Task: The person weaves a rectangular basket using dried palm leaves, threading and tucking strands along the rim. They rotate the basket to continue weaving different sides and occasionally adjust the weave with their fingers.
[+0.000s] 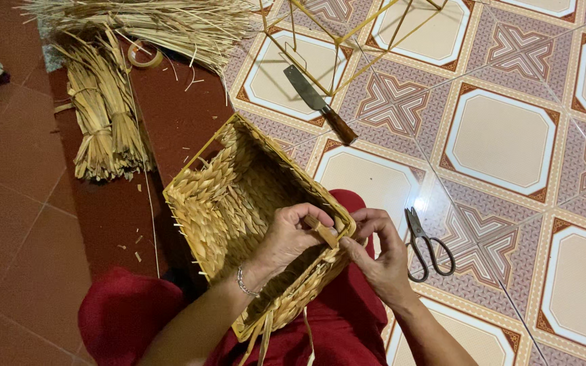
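Note:
A rectangular woven straw basket (228, 186) rests on my lap, its opening facing up and left. My left hand (286, 237) reaches over the basket's near rim and pinches a flat straw strand (325, 232) at the rim's corner. My right hand (381, 254) sits just right of that corner, fingers closed on the same strand and the rim edge. A silver bracelet circles my left wrist. Loose strand ends hang from the basket's lower edge over my red clothing (130, 312).
Black scissors (425, 245) lie on the patterned tile floor to the right of my right hand. A wooden-handled knife (320, 105) lies beside a yellow wire frame (347, 34). Bundles of dried straw (106, 115) and a tape roll (145, 55) sit upper left.

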